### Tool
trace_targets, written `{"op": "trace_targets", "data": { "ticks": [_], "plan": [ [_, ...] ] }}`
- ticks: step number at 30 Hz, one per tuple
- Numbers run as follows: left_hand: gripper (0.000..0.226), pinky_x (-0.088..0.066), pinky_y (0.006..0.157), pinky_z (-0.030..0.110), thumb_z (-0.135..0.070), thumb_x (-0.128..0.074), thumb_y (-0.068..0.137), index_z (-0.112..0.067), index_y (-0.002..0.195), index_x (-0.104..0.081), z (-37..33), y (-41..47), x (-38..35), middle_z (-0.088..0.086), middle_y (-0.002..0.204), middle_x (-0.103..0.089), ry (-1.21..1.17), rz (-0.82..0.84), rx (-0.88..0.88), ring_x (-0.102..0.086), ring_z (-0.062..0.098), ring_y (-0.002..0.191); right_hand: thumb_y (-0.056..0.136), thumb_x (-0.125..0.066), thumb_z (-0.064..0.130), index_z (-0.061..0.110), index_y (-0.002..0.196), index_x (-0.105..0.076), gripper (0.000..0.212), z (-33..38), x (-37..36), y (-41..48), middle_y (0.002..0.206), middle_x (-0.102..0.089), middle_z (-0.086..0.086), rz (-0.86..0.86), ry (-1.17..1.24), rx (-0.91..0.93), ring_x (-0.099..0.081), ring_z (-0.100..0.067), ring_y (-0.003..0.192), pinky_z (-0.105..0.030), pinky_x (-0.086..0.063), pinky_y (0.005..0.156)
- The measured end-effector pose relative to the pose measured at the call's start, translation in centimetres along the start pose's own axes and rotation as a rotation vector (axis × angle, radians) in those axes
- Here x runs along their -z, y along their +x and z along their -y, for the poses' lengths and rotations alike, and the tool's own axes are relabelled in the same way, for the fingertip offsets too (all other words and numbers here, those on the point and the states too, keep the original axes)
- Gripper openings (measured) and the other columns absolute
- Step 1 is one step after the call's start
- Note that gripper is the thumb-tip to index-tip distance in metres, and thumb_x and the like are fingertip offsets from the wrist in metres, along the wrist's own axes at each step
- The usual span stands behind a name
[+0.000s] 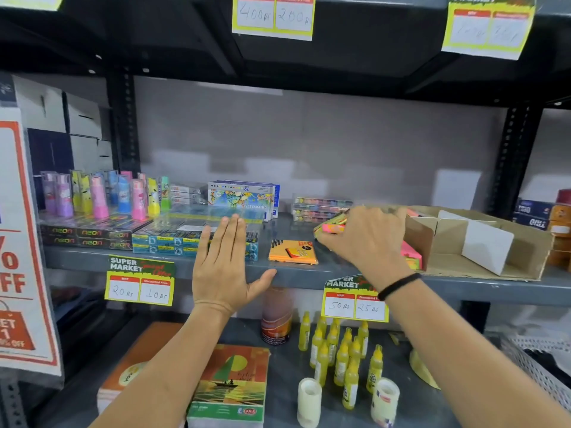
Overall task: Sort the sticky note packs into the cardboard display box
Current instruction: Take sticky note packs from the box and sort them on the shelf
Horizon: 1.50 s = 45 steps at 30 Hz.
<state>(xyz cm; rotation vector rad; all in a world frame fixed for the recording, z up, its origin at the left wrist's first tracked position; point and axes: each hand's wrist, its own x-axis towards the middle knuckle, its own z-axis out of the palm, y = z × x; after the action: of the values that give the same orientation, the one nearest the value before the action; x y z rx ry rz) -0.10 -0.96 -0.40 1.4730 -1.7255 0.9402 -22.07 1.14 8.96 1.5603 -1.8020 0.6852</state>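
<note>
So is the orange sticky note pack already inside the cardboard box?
No, the orange sticky note pack lies flat on the shelf, left of the cardboard display box.

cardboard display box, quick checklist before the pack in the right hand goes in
1. Pack held: ok. The right hand grips a sticky note pack at its fingertips.
2. Box within reach: ok. The cardboard display box sits on the shelf just right of that hand.
3. Free slot: ok. The compartments beside the white divider look empty; pink packs stand at the left end.
4. Left hand clear: ok. The left hand is open and flat, holding nothing.
5. Packs left: not ok. An orange pack lies on the shelf outside the box.
6. Held pack's colour match: cannot tell, blurred.
</note>
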Motion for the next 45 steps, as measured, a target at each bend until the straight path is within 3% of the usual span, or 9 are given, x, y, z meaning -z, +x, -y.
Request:
{"op": "trace_targets", "data": {
  "ticks": [10,19,26,29,33,37,41,45],
  "plan": [
    [0.096,-0.024,0.115,0.049,-0.071,-0.017,0.090,0.005,0.141,-0.042,-0.1,0.0,0.2,0.021,0.147,-0.044,-0.027,0.023,0.012,-0.042,0.035,0.137,0.074,-0.051,0.067,0.017,0.065,-0.044,0.051,0.2,-1.4,-1.1,0.053,-0.045,0.004,0.104,-0.046,0.031,-0.053,-0.020,0.060,-0.043,-0.031,0.082],
    [0.095,-0.022,0.116,0.049,-0.072,-0.018,0.090,0.005,0.141,-0.042,0.0,0.0,0.0,0.020,0.146,-0.045,-0.028,0.012,0.006,-0.041,0.034,0.137,0.080,-0.044,0.065,0.016,0.054,-0.038,0.055,0.5,-1.8,-1.6,0.047,-0.042,0.004,0.129,-0.079,0.030,-0.035,-0.016,0.046,-0.048,-0.028,0.090],
    [0.095,-0.022,0.116,0.049,-0.072,-0.019,0.090,0.005,0.140,-0.044,0.0,0.0,0.0,0.020,0.146,-0.046,-0.036,0.010,0.005,-0.042,0.034,0.137,0.081,-0.039,0.067,0.014,0.053,-0.038,0.059,0.1,-1.8,-1.7,0.047,-0.040,0.004,0.124,-0.102,0.044,-0.044,-0.020,0.053,-0.047,-0.031,0.086],
    [0.094,-0.024,0.116,0.049,-0.071,-0.021,0.090,0.005,0.139,-0.045,0.1,0.1,-0.1,0.020,0.145,-0.047,-0.041,-0.004,0.002,-0.043,0.034,0.136,0.077,-0.046,0.069,0.016,0.065,-0.041,0.055,0.1,-1.2,0.2,0.064,-0.047,0.002,0.123,0.016,0.076,-0.051,-0.023,0.069,-0.043,-0.041,0.082],
    [0.094,-0.024,0.115,0.049,-0.071,-0.023,0.089,0.005,0.139,-0.046,0.1,0.0,-0.1,0.020,0.144,-0.048,-0.031,-0.021,-0.012,-0.044,0.034,0.135,0.078,-0.064,0.054,0.017,0.083,-0.055,0.039,0.0,-0.6,5.4,0.096,-0.064,-0.009,0.371,0.270,0.208,-0.059,-0.027,0.087,-0.035,-0.048,0.073],
    [0.093,-0.025,0.114,0.049,-0.071,-0.024,0.089,0.006,0.138,-0.047,0.2,0.1,-0.3,0.021,0.142,-0.050,-0.025,-0.045,-0.018,-0.045,0.034,0.134,0.075,-0.074,0.044,0.014,0.120,-0.055,0.057,0.5,-1.8,9.7,0.127,-0.056,-0.010,0.563,0.190,0.391,-0.053,-0.028,0.112,-0.033,-0.042,0.087],
    [0.093,-0.026,0.114,0.050,-0.070,-0.024,0.089,0.006,0.137,-0.048,0.3,0.1,-0.6,0.021,0.141,-0.051,-0.014,-0.075,-0.027,-0.046,0.035,0.133,0.069,-0.079,0.044,0.021,0.134,-0.045,0.076,0.5,-3.6,12.2,0.139,-0.048,-0.006,0.815,0.020,0.396,-0.047,-0.028,0.121,-0.042,-0.041,0.102],
    [0.094,-0.026,0.113,0.050,-0.071,-0.023,0.089,0.006,0.136,-0.049,0.3,0.2,-0.7,0.021,0.140,-0.051,-0.012,-0.094,-0.030,-0.047,0.035,0.132,0.066,-0.081,0.044,0.024,0.135,-0.044,0.081,0.8,-4.6,13.3,0.144,-0.041,-0.004,0.912,-0.012,0.409,-0.040,-0.028,0.128,-0.045,-0.036,0.106]
  ]
}}
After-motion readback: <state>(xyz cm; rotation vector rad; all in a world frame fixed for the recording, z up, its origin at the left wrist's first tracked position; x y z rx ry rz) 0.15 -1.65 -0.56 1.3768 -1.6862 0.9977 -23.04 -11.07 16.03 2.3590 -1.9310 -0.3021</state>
